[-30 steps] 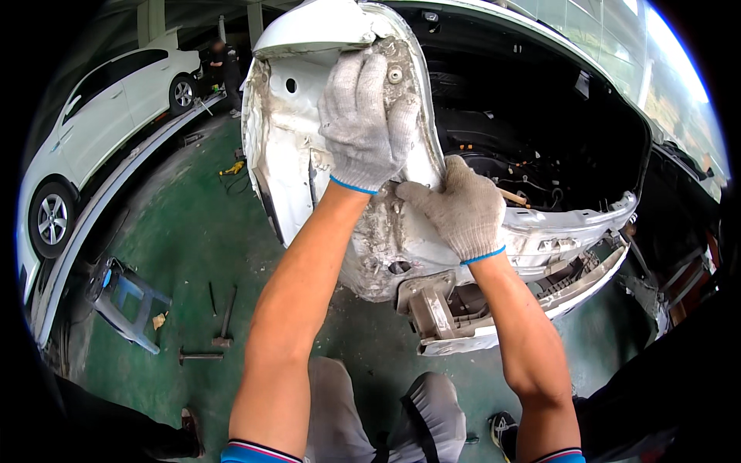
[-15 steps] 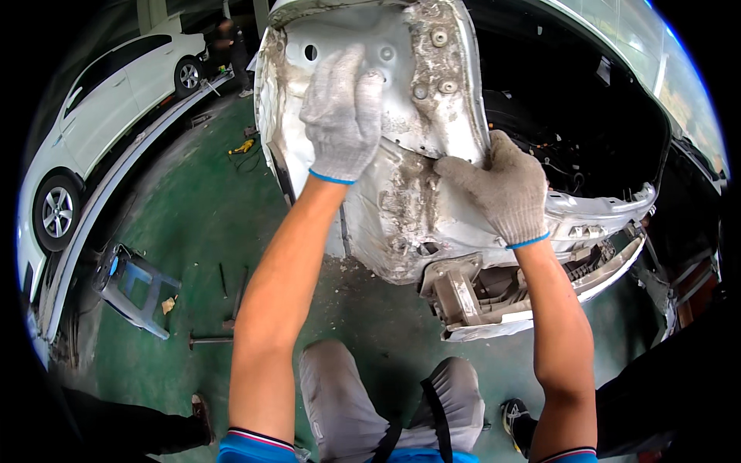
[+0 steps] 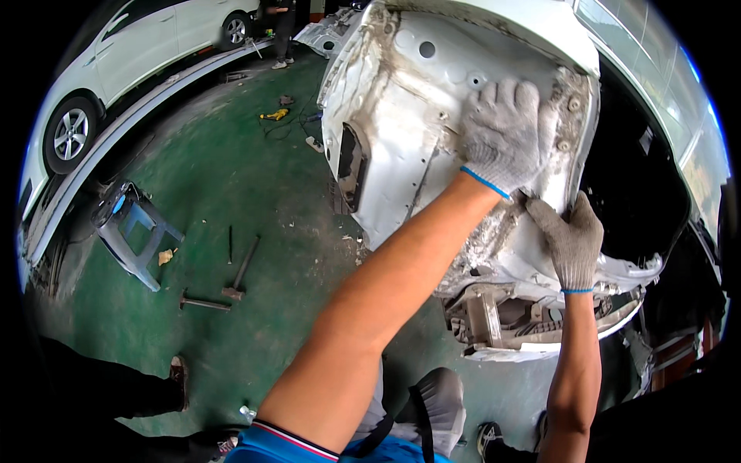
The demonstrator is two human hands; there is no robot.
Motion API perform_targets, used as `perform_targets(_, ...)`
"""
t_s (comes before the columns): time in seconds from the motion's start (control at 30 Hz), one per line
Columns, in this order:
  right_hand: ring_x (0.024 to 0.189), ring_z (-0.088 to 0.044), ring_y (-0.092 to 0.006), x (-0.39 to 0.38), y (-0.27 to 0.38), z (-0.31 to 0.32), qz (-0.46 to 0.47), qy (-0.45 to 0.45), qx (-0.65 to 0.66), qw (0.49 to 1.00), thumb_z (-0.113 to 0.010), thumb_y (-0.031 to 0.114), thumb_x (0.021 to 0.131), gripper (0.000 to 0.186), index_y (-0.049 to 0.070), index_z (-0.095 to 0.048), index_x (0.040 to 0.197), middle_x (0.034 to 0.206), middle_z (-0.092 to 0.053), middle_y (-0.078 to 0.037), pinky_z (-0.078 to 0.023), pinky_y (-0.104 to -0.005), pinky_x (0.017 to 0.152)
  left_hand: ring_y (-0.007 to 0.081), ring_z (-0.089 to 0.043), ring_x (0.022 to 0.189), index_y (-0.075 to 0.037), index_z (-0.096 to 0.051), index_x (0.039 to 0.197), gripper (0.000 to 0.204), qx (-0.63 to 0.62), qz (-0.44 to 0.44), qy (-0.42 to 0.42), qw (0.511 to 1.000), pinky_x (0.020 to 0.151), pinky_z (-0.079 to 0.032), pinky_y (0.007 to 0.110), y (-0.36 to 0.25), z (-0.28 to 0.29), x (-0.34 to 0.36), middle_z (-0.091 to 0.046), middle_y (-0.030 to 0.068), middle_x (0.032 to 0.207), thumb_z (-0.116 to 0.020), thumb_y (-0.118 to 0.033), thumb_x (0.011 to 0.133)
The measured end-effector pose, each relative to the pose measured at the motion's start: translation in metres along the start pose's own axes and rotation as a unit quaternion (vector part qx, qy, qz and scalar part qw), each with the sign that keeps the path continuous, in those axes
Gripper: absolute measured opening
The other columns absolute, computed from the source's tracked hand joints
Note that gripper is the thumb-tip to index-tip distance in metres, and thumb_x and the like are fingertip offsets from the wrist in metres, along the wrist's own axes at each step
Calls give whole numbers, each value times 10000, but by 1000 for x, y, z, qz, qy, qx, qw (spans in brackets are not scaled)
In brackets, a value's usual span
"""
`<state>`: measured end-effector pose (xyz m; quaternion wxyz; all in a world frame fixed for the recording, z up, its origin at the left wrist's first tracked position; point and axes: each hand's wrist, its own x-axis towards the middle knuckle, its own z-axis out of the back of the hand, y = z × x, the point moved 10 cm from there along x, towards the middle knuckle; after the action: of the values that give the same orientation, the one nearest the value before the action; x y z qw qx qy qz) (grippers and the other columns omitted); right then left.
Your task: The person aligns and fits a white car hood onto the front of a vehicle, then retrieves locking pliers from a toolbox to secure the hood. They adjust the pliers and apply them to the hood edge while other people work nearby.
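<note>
A white, dirt-streaked car body section (image 3: 390, 147), with holes and bolts in its inner panel, fills the upper right of the head view. My left hand (image 3: 502, 135), in a grey knit glove with blue cuff, lies palm down on that panel, fingers apart and slightly bent, holding nothing. Below and right of it, my right hand (image 3: 567, 239), gloved alike, grips the panel's edge beside the dark opening (image 3: 633, 170), thumb on the near face and fingertips partly hidden over the edge. A dirty metal bumper assembly (image 3: 490, 316) sits below both hands.
A white car (image 3: 139, 54) stands on a ramp (image 3: 104, 139) at left. A grey step stool (image 3: 147, 255), hammers (image 3: 235, 289) and a yellow tool (image 3: 274, 114) lie on the green floor (image 3: 201, 170). Co-workers' legs (image 3: 139, 386) show at lower left and right; another person (image 3: 282, 35) stands behind.
The body section sits farther right in the view. My left hand has moved rightward across the inner panel, toward my right hand, which stays at the panel's edge.
</note>
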<state>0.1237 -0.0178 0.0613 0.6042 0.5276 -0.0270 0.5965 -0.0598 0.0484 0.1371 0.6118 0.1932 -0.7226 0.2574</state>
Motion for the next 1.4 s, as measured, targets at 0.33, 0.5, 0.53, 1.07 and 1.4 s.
perform_targets(0.33,768,-608,-73,7,7,-4,-26,49,27,998,-922,340,809,462,-14,-720,1027,891,-753,-68,-532,-287,697,386,-608,943,-46,-604,999,336,-24,17,25,999,837,-468,546,6,-2,5,-611,190,1004,-555,-378,1003)
perform_targets(0.5,796,-648,-97,9,19,-6,6,63,49,997,-905,366,824,496,-25,-728,1072,911,-759,-79,-553,-298,740,375,-606,923,-67,-606,978,308,-4,20,14,1000,818,-470,529,5,3,5,-603,167,963,-571,-372,997)
perform_targets(0.53,796,-650,-98,9,16,-7,-7,67,43,997,-903,368,824,501,-28,-730,1077,909,-759,-81,-554,-299,741,375,-610,917,-72,-608,980,312,-13,15,1,1000,805,-476,529,5,6,6,-604,167,953,-571,-382,998)
perform_targets(1.07,811,-644,-78,4,9,-7,-85,84,59,991,-939,281,815,522,-36,-722,1170,974,-750,-47,-546,-253,728,494,-483,1373,66,-566,1409,649,176,-20,70,982,1187,-340,602,104,52,-96,-542,285,1472,-527,-468,1042)
perform_targets(1.4,790,-700,-112,7,13,-3,-39,61,46,996,-910,376,799,523,-18,-747,1103,914,-790,-116,-570,-312,758,477,-514,1339,69,-566,1391,653,174,-38,71,981,1135,-383,579,102,51,-88,-570,281,1419,-538,-478,1034)
